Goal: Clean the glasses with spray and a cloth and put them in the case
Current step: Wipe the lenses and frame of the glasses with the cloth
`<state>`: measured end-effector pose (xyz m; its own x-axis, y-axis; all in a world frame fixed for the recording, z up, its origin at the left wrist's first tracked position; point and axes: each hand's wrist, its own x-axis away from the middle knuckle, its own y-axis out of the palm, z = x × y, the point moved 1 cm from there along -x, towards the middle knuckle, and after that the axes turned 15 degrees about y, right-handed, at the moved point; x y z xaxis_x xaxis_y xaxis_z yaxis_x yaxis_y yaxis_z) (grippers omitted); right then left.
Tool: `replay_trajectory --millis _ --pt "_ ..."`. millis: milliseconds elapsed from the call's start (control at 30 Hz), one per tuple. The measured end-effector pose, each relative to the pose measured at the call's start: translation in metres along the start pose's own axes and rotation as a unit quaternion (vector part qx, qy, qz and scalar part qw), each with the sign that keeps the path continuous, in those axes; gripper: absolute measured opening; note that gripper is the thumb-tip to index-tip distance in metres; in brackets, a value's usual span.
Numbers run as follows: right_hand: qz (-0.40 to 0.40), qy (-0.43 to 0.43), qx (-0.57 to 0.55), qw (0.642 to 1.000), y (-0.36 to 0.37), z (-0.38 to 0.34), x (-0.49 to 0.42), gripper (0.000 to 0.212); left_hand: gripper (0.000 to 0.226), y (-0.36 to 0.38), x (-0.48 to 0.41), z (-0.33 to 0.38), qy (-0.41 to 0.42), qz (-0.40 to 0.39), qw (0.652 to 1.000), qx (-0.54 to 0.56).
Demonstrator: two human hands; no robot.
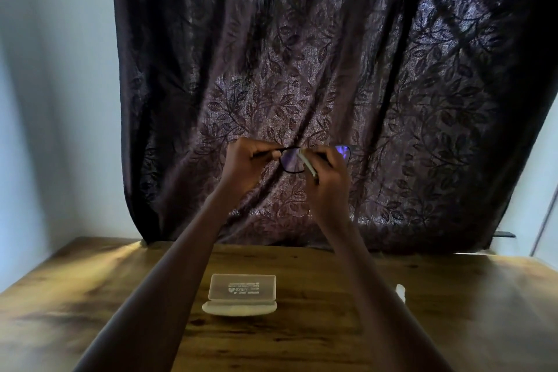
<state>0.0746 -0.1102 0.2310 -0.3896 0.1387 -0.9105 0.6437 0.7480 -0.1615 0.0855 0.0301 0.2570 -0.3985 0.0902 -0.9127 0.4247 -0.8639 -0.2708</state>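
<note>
Both my arms are raised in front of the dark curtain. The black-framed glasses (291,160) are held up between my hands. My left hand (249,160) pinches the left temple of the frame. My right hand (329,172) presses a small pale folded cloth (308,164) against a lens; the right part of the frame shows past its fingers. On the wooden table (453,311) below lies the pale glasses case (241,294), open, with its printed lid standing up. A small white object (401,291), possibly the spray bottle, sits to the right, mostly hidden by my right forearm.
A dark leaf-patterned curtain (332,69) hangs behind the table's far edge. Pale walls stand at left and right. A thin cable (543,220) runs down the right wall.
</note>
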Motion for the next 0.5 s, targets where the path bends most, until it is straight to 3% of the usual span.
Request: replay_trajectory --millis 133,267,500 --pt "-0.033 -0.019 -0.011 0.999 0.008 -0.013 0.0 0.025 0.022 0.002 -0.001 0.001 0.005 -0.003 1.0 0.014" --pt "-0.071 -0.037 0.02 0.997 0.008 -0.005 0.02 0.033 0.021 0.0 0.002 -0.002 0.007 -0.002 1.0 0.002" --pt "-0.004 0.01 0.004 1.0 -0.001 0.0 -0.002 0.025 0.022 -0.002 0.006 -0.004 0.005 0.01 1.0 0.0"
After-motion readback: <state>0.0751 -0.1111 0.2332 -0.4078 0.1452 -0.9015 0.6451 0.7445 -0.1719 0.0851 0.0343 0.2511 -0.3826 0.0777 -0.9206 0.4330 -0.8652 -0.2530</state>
